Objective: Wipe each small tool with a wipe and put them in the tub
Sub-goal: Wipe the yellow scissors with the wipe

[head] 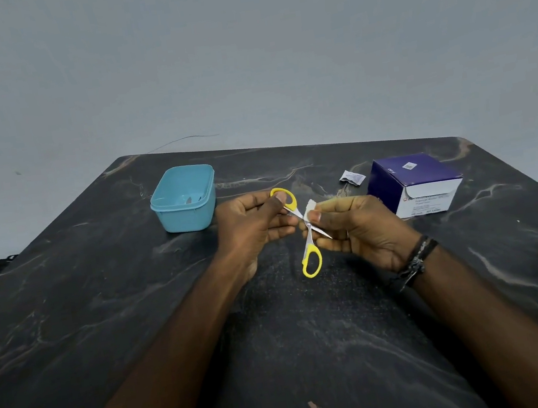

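Both hands worked above the middle of a dark, marble-patterned table [101,296] with pale veins running through a glossy surface. The left hand [250,230] pinched the upper yellow plastic loop of a small pair of scissors [305,229], thumb over the ring and fingers curled beneath. The scissors stood spread wide — thin, pointed steel blades crossing at the pivot, the second yellow loop hanging free below. The right hand [357,226] held a small white wipe [309,208], soft and crumpled, pressed between thumb and fingers against the blades near the pivot. Dark bead and cord bracelets [417,259] circled the right wrist.

To the left, well apart from the hands, sat the tub [172,217] — a rounded rectangular box of light blue plastic holding a small metal tool [189,200], too small to identify. On the right stood a purple-and-white cardboard box [413,183], with a torn wipe sachet [352,178] just beside it.
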